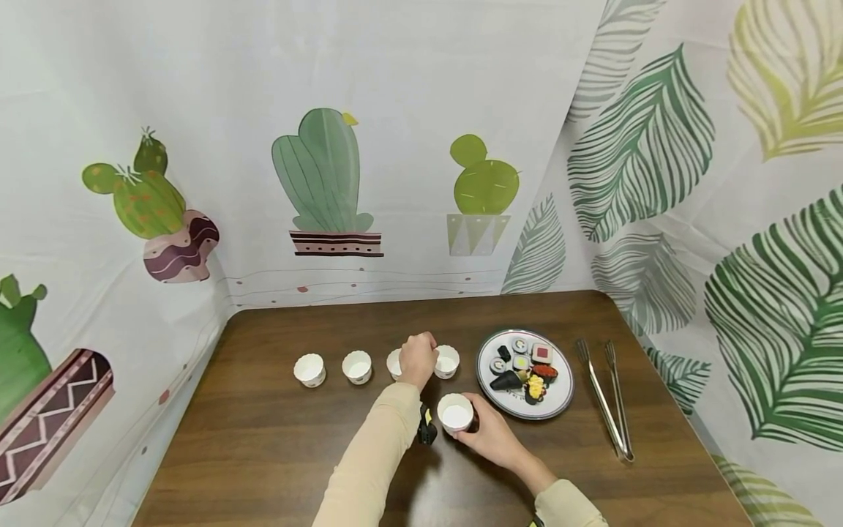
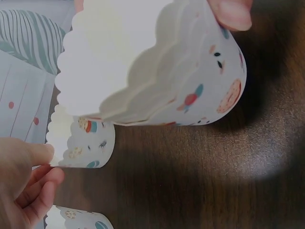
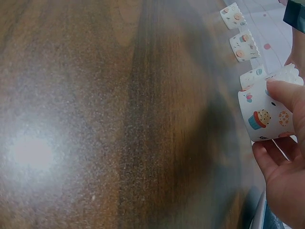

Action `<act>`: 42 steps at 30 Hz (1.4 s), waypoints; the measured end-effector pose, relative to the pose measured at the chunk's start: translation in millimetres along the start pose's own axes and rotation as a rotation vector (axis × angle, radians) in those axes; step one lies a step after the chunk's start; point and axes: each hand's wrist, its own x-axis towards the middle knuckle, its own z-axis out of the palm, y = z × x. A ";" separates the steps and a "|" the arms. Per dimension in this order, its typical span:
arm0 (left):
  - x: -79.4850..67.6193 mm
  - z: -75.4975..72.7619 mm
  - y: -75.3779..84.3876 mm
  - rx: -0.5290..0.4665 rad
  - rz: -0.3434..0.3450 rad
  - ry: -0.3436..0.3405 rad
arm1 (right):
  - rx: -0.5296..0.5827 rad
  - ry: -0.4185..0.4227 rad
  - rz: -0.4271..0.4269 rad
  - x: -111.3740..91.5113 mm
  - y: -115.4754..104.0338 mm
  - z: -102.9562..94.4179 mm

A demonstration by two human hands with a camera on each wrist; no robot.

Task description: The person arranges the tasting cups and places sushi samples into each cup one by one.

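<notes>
Several white paper baking cups with scalloped rims stand in a row on the table. My left hand (image 1: 418, 360) reaches to the right end of that row. Its thumb and fingertips pinch the rim of the rightmost baking cup (image 2: 93, 143), and the hand partly covers the neighbouring cup (image 1: 394, 364) in the head view. Nearer to me, my right hand (image 1: 495, 438) grips a stack of nested baking cups (image 3: 267, 114) from the side, thumb on the outer wall and fingers beneath. Cupcake and sweet prints decorate the stack, whose layered rims show in the left wrist view.
On the right lies a round plate (image 1: 486, 391) with assorted sushi pieces. Metal tongs (image 1: 607, 402) rest beyond it, near the table's right edge. Two more baking cups, a middle one (image 1: 357, 367) and an end one (image 1: 309, 370), stand to the left. A printed cloth hangs behind the table.
</notes>
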 end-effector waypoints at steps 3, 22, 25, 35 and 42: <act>-0.2 -1.2 -1.1 0.003 0.002 0.011 | -0.002 -0.005 -0.001 0.8 -0.5 0.7; 2.1 -17.2 -9.7 0.008 0.073 -0.013 | 0.005 -0.008 0.020 3.3 0.1 2.4; 3.1 -20.8 -12.0 0.024 0.085 -0.014 | 0.006 -0.012 0.022 4.1 0.7 2.7; -2.3 -37.1 -24.8 0.026 0.124 -0.034 | 0.022 -0.025 0.031 3.4 1.5 5.3; -8.5 -43.5 -33.5 0.016 0.148 -0.009 | 0.026 -0.024 0.042 1.9 0.0 6.1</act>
